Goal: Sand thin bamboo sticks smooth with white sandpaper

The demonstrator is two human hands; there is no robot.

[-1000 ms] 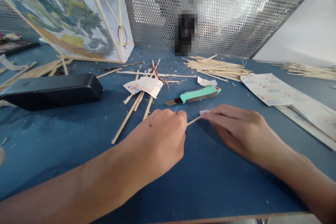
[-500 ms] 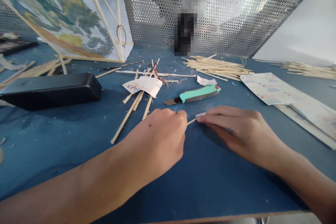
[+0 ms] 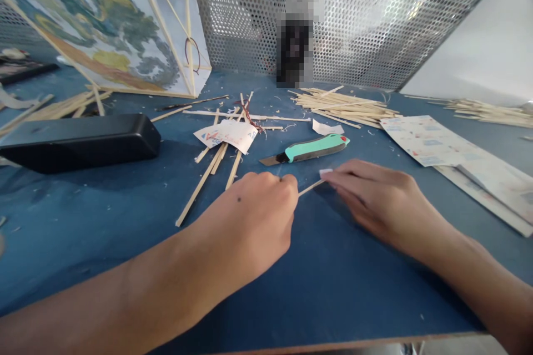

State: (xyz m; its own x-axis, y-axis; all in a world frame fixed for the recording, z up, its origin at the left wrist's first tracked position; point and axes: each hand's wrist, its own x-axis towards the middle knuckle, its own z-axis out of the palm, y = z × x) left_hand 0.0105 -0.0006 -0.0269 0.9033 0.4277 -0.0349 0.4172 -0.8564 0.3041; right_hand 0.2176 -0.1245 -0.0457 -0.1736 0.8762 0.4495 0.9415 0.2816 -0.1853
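My left hand [image 3: 266, 208] is closed in a fist around a thin wooden stick [image 3: 310, 188], over the near middle of the table. The stick runs from that fist to my right hand [image 3: 378, 191]. Between the fingertips of the right hand is a small folded piece of white paper [image 3: 326, 172], pinched at the stick's far end. Just beyond both hands lies a utility knife [image 3: 316, 147] with a turquoise handle and its blade out to the left. Several loose sticks [image 3: 197, 194] lie past the left hand, partly under a printed paper scrap [image 3: 229, 134].
A dark box-shaped object [image 3: 79, 144] rests at left on the blue table [image 3: 333, 294]. Behind it stands a wooden frame with a painted panel [image 3: 100, 28]. Stick bundles [image 3: 341, 105] lie along the back, before a perforated metal screen [image 3: 237, 16]. Printed sheets [image 3: 441, 141] lie at right.
My right hand has slid a little right and away from me with the folded paper. More of the stick shows between the hands. My left hand has barely moved.
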